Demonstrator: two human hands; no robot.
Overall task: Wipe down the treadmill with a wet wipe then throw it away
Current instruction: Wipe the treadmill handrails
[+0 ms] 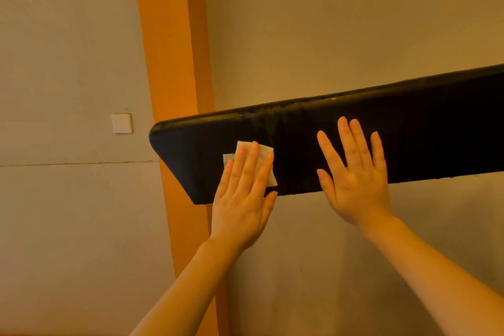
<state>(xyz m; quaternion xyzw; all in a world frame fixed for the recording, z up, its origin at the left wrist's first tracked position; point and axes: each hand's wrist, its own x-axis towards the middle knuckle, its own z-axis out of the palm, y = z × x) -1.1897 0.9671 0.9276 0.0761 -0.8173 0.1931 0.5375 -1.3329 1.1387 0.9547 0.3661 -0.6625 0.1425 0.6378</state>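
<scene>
White switch plate: a small square plate [122, 123] sits on the beige wall [68, 63] at the far left, above a thin horizontal seam in that wall.
Orange strip: a tall orange band [169, 49] runs from the top edge to the bottom, between the left wall section and the wall behind the hands; its lower part passes behind the black panel's left end.
Treadmill panel: a long black padded panel [422, 128] slants across the view, its rounded left end lower than its right end, which runs off the right edge. The top edge shows a wet sheen, and small drops hang along the bottom edge.
Wet wipe: a folded white wipe [266, 153] lies flat on the panel near its left end, mostly covered by fingers, with corners showing at the upper left and the right.
Left hand: the left hand [242, 199] presses the wipe against the panel with straight fingers held together; the thumb lies near the panel's bottom edge. Nothing is gripped.
Right hand: the right hand [357, 185] lies flat on the bare panel just right of the wipe, fingers straight and spread, holding nothing. The two hands are near each other but apart.
Forearms: both bare forearms rise from the bottom of the view.
</scene>
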